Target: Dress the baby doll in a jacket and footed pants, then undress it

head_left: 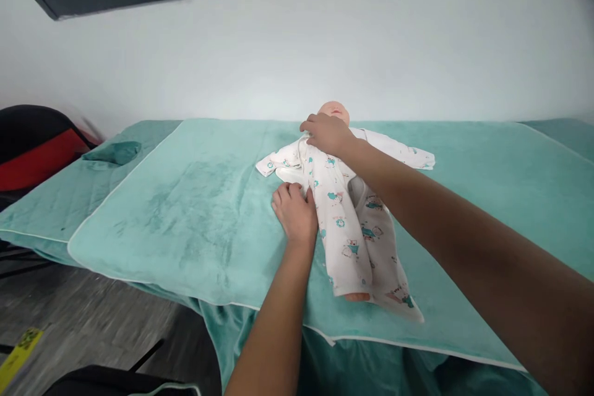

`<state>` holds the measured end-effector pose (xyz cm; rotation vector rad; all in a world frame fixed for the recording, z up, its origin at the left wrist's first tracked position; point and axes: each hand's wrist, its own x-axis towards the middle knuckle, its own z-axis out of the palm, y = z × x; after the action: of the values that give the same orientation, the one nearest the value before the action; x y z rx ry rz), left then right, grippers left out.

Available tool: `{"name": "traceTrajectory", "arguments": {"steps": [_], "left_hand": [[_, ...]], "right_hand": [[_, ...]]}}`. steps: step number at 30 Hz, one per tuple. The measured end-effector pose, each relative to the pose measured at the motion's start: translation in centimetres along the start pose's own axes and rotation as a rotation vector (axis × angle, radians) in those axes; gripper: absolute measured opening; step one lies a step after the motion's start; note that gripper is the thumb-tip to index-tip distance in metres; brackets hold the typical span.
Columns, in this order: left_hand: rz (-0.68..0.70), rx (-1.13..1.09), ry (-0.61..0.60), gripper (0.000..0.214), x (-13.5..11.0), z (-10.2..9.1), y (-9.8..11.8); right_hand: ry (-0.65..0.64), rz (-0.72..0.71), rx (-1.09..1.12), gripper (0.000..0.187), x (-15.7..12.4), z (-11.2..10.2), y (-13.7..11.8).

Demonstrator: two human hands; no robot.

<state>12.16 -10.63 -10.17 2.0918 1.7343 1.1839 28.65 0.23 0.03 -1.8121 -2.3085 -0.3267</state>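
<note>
A baby doll (335, 111) lies on its back on a teal towel (195, 216), dressed in a white romper (346, 223) with small teal animal prints. My right hand (327, 133) rests on the doll's chest just below the head, fingers curled onto the romper's collar. My left hand (294, 210) lies beside the doll's side, fingers closed on the edge of the white cloth near the sleeve. One bare foot of the doll (357, 297) shows at the romper's leg end.
The towel covers a table draped in teal fabric, whose near edge (325, 334) runs in front of me. A small teal cloth (114, 151) sits at the far left. A black and red chair (32, 148) stands at the left; a white wall is behind.
</note>
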Motion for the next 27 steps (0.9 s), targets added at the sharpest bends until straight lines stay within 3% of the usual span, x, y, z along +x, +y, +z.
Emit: {"name": "traceTrajectory", "arguments": {"steps": [3, 8, 11, 15, 18, 21, 23, 27], "left_hand": [[-0.047, 0.098, -0.025, 0.026, 0.0, -0.3, 0.3], [-0.046, 0.044, -0.080, 0.019, 0.1, -0.3, 0.3], [-0.011, -0.067, -0.036, 0.021, 0.0, -0.2, 0.1], [0.178, -0.206, 0.088, 0.017, -0.4, -0.3, -0.3], [0.266, -0.234, 0.089, 0.017, -0.5, -0.2, -0.4], [0.128, -0.263, 0.087, 0.020, -0.2, 0.1, -0.3], [0.012, -0.233, 0.081, 0.034, 0.2, 0.2, -0.1], [-0.013, -0.116, -0.047, 0.042, 0.9, 0.2, 0.5]], "right_hand": [[-0.031, -0.048, 0.007, 0.027, 0.1, 0.3, 0.2], [-0.006, -0.113, -0.020, 0.021, 0.4, 0.5, -0.5], [0.116, -0.008, 0.033, 0.024, -0.1, 0.6, -0.6], [0.351, 0.235, 0.174, 0.025, -1.1, 0.9, 0.3], [0.460, 0.281, 0.262, 0.027, -1.7, 1.0, 1.1], [0.489, 0.272, 0.268, 0.028, -2.1, 0.9, 1.3], [0.486, 0.268, 0.265, 0.027, -2.3, 0.8, 1.2], [0.497, 0.276, 0.297, 0.029, -2.4, 0.7, 1.0]]}}
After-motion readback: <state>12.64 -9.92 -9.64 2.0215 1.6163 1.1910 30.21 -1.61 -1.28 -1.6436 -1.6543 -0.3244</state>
